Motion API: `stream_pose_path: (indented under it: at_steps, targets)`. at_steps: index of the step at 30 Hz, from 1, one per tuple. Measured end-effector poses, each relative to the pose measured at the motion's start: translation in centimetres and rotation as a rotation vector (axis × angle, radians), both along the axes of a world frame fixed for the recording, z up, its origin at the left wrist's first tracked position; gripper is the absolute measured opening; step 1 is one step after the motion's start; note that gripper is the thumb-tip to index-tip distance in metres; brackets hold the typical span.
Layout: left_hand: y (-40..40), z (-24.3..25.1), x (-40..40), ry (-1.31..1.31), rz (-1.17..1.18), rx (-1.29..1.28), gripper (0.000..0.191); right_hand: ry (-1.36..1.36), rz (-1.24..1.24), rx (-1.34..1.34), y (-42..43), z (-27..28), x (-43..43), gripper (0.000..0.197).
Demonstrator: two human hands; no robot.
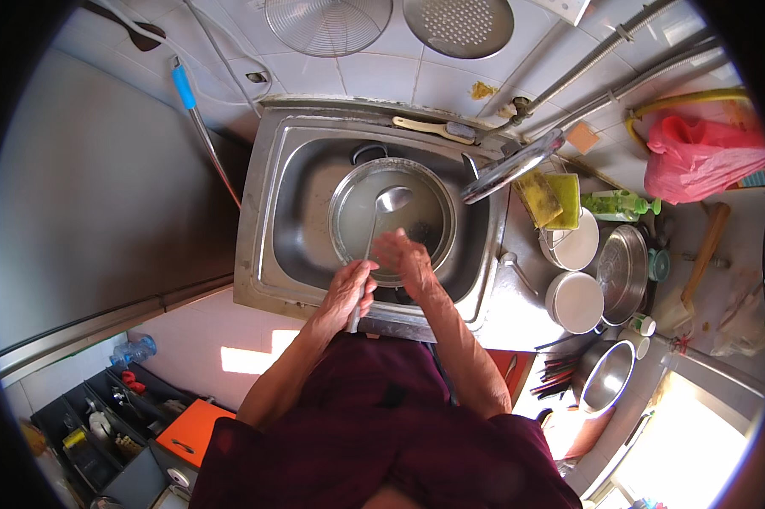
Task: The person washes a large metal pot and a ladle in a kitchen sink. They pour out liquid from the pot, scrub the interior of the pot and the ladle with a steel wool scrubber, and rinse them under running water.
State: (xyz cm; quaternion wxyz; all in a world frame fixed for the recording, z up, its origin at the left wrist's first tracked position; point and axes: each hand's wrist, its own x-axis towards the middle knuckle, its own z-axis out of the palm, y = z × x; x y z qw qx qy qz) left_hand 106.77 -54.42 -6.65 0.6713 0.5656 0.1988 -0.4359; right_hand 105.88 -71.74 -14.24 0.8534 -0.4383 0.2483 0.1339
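Observation:
My left hand (349, 294) is closed around the handle of a metal ladle (395, 199), whose bowl is over the cloudy water in a round metal pot (449, 197). The pot stands in a stainless steel sink (303, 223), with a dark side handle (367, 151) at its far side. Just right of the ladle's handle, my right hand (409, 257) is held over the pot with its fingers spread and blurred; I see nothing in it. Under the water on the pot's right is a dark patch that I cannot make out.
A chrome faucet (516, 167) reaches over the sink's right edge. Beside it hang yellow-green sponges (562, 200). White bowls (573, 302), a spoon (518, 272) and a round metal pan (623, 273) crowd the right counter. A brush (433, 129) lies along the sink's back ledge.

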Motion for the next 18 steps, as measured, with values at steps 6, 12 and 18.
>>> stream_pose_path:
  at_steps: [6, 12, 18]
  targets:
    - [-5.0, -3.4, -0.3, 0.231, 0.261, -0.506, 0.032, 0.065, 0.197, 0.545, -2.8, -1.9, -1.6, 0.044]
    - [-3.5, -3.5, 2.4, 0.079, -0.434, -0.163, 0.049, 0.222, 0.054, -0.028, -3.7, 1.9, -1.3, 0.032]
    - [-1.8, -8.5, 8.5, 0.029, -0.03, -0.012, 0.027, 0.315, 0.36, -0.772, -5.7, 4.6, -2.8, 0.042]
